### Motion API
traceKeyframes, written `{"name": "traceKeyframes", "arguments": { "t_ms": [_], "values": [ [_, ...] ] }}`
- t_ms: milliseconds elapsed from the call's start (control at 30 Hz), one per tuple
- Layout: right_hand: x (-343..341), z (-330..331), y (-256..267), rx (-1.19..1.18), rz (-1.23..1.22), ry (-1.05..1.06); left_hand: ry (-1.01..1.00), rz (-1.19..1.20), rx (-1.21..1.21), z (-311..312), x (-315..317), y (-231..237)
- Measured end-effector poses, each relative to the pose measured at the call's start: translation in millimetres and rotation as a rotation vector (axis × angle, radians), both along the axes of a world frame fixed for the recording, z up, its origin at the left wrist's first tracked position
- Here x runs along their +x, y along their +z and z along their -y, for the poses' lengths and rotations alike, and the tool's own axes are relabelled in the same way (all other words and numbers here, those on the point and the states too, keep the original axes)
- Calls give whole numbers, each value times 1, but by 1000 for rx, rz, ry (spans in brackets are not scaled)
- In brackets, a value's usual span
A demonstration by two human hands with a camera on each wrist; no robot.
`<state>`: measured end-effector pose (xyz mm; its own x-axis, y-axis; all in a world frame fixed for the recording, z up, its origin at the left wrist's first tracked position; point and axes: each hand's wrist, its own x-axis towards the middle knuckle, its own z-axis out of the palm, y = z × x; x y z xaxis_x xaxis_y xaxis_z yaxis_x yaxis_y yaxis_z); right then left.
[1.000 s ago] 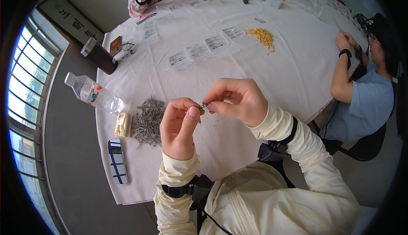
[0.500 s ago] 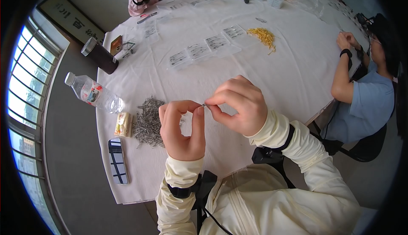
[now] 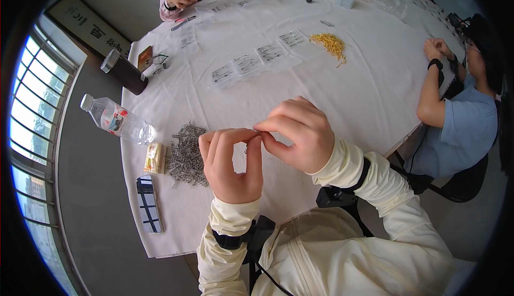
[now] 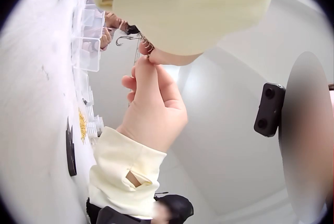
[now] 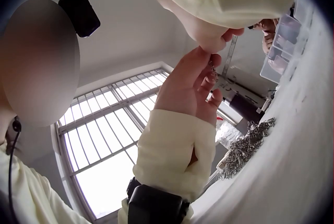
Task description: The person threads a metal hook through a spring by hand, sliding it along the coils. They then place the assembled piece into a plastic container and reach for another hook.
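Observation:
My left hand [image 3: 230,162] and right hand [image 3: 300,134] meet fingertip to fingertip above the front of the table. Each pinches part of a small metal piece between thumb and forefinger, mostly covered by the fingers in the head view. In the left wrist view a fish hook [image 4: 128,37] and a thin wire coil [image 4: 147,43] stick out beside the fingertips of my right hand [image 4: 151,104]. From the right wrist view, bits of metal [image 5: 213,67] show under the fingers of my left hand [image 5: 185,88]. A heap of grey coiled metal pieces [image 3: 186,157] lies left of my left hand.
On the left are a water bottle [image 3: 118,118], a tissue pack [image 3: 155,158], a phone [image 3: 149,205] and a dark flask [image 3: 126,72]. Clear compartment boxes [image 3: 246,65] and a yellow heap [image 3: 329,45] lie beyond my hands. Two people sit at the table.
My left hand has turned and shifted slightly right, its forefinger now arched over the thumb. My right hand has rotated a little, fingers closer together. The person opposite has lowered their hands.

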<state>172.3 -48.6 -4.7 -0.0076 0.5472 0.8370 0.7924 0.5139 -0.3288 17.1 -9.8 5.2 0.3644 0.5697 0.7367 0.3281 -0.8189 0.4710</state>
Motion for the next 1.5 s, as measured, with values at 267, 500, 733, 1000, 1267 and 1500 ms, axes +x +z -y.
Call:
{"name": "traceKeyframes", "arguments": {
  "t_ms": [267, 500, 733, 1000, 1267, 1500],
  "values": [
    [-1, 0, 4, -124, -219, 138, -290, 328, -722, -8, -12, -10],
    [5, 2, 8, -345, -461, 280, -366, 488, -865, -7, -12, -6],
    [9, -2, 6, -510, -476, 379, -536, 587, -975, -13, -15, -11],
    [10, -4, 5, -640, -547, 444, -578, 601, -1000, -14, -16, -12],
    [10, -2, 5, -552, -552, 408, -545, 624, -1025, -11, -12, -10],
    [4, -3, 6, -207, -447, 291, -448, 528, -914, -8, -10, -6]
  ]
}}
